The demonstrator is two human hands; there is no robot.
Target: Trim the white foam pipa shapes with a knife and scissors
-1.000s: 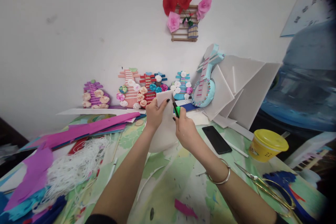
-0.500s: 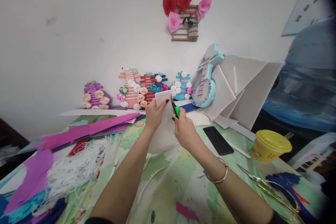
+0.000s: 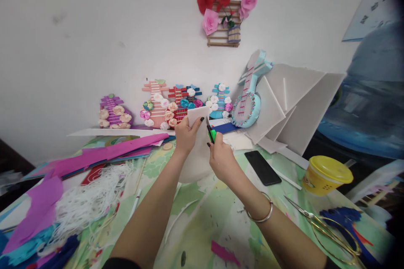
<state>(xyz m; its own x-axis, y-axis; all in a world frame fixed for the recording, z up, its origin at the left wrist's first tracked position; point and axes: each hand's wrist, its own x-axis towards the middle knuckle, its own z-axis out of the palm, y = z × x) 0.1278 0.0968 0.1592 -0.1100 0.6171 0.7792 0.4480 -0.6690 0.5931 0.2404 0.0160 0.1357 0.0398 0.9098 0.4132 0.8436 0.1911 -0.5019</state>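
Note:
A white foam board piece [image 3: 197, 164], narrow at the top and rounder below, stands upright over the middle of the table. My left hand [image 3: 186, 134] grips its upper left part, thumb across the near face. In my right hand [image 3: 221, 155] is a green and black utility knife [image 3: 211, 133]. Its blade points up and touches or lies very close to the board's right edge near the top; which of these I cannot tell. The board's lower part shows between my forearms.
Decorated paper lutes [image 3: 154, 105] and a larger light-blue lute [image 3: 248, 96] lean at the wall beside white foam sheets [image 3: 303, 101]. To the right lie a black phone [image 3: 262, 168], a yellow tub [image 3: 328, 176] and gold-handled scissors [image 3: 328, 229]. White string [image 3: 91, 197] and pink paper [image 3: 110, 153] lie left.
The view has shifted slightly. Both hands keep their hold on the board and the knife, with the blade still at the right edge.

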